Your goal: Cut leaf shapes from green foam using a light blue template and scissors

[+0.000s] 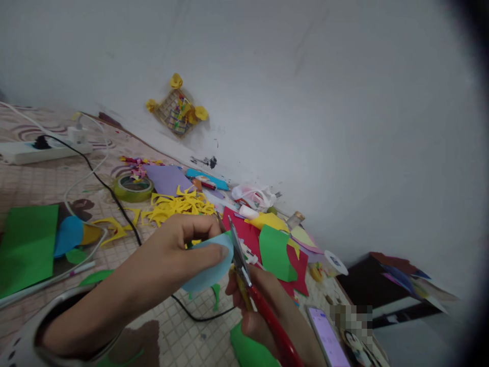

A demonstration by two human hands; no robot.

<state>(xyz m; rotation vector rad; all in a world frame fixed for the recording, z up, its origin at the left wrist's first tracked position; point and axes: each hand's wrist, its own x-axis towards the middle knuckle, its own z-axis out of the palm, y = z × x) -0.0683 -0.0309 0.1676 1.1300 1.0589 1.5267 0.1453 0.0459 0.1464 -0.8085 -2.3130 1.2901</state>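
Observation:
Between thumb and fingers, my left hand pinches a light blue paper circle, with a sliver of green paper showing at its upper edge. My right hand grips red-handled scissors. Their blades are parted a little and stand at the right edge of the blue circle. Beneath the hands, a small green paper scrap lies on the tiled-pattern cloth. A larger green paper piece sits below my right hand.
Yellow paper scraps, a tape roll and purple paper lie behind my hands. Red paper and green paper are on the right, near a phone. A black cable and power strip occupy the left.

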